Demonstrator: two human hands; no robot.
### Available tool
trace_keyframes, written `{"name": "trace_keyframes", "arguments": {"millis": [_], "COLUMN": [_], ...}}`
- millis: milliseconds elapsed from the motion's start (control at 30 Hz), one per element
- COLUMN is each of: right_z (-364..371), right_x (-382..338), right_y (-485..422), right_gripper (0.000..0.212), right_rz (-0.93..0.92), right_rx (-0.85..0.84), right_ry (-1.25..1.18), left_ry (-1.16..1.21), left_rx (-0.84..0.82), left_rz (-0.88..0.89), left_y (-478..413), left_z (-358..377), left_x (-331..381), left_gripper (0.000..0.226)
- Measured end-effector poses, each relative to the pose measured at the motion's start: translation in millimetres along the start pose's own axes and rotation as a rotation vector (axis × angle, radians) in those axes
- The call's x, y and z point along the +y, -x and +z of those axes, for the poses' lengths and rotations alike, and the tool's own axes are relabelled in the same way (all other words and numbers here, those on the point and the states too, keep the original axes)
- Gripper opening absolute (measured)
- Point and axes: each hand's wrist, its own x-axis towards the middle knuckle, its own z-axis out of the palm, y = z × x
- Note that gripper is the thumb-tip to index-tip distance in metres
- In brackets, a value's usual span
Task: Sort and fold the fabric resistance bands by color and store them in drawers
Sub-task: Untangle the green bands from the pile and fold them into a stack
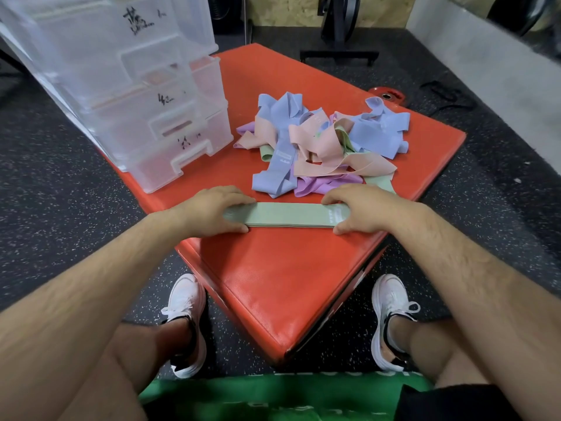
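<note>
A green band [288, 214] lies flat on the red surface [288, 284]. The left hand [209, 209] and right hand [364, 208] press its ends, fingers [236, 198] straight and together. Just behind is a mixed pile of bands [321, 141]. The clear drawer unit [136, 117] perhaps holds something pinkish.

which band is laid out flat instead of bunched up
The green band under the left hand and right hand, on the red pad. It lies straight and flat; the rest are tangled in the pile behind it.
</note>
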Motion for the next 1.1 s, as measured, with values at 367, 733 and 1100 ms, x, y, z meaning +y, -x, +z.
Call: {"name": "trace_keyframes", "arguments": {"millis": [367,733,1100], "right_z": [-9,-19,-15], "right_x": [-8,-61,-61], "right_y": [2,-69,-82], "right_gripper": [0.056,0.039,0.041], "right_rz": [-0.020,-0.051,-0.028], "right_rx": [0.129,0.257,0.288], "right_ry": [-0.133,-0.268,-0.210], "left_ry": [0.115,0.377,0.663], "left_rx": [0.168,0.275,0.312], "left_rz": [-0.081,-0.285,-0.440], "left_y": [-11,-106,-133], "left_z": [-17,-20,-23], "left_x": [6,19,39], "left_gripper": [0.070,0.030,0.027]}}
